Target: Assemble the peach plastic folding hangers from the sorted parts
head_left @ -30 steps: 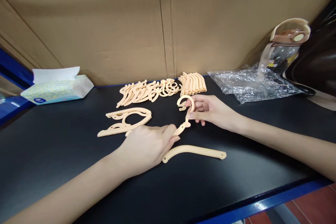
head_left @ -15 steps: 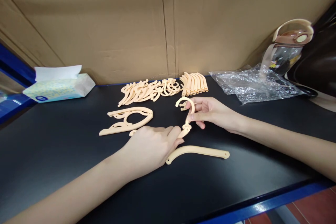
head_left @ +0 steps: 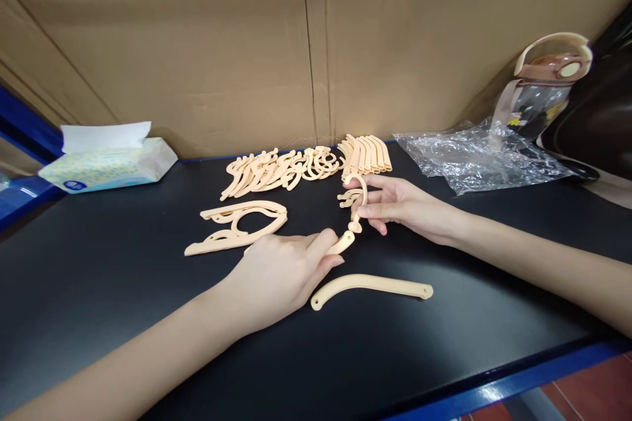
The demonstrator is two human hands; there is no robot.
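Between thumb and fingers, my right hand (head_left: 388,204) pinches a beige hanger hook (head_left: 364,192), its curve upward and its base low. My left hand (head_left: 286,270) is closed on a beige hanger arm (head_left: 342,243); its holed end pokes out close to the hook's base, and the rest is mostly covered by the hand. Whether the two pieces touch is hard to tell. A loose curved hanger arm (head_left: 372,284) lies on the table just in front of the hands. Left of them rests a folded hanger (head_left: 261,234). Another small beige piece (head_left: 348,197) shows beside my right fingers.
At the back of the black table (head_left: 123,230) lie a pile of hanger parts (head_left: 276,171) and a row of hanger arms (head_left: 368,156). A tissue pack (head_left: 113,164) stands left. Clear plastic wrap (head_left: 484,158) and a bottle (head_left: 543,92) are at right.
The hook in my right hand has turned, and its base has come slightly away from the hanger arm's end. My left hand has barely moved.
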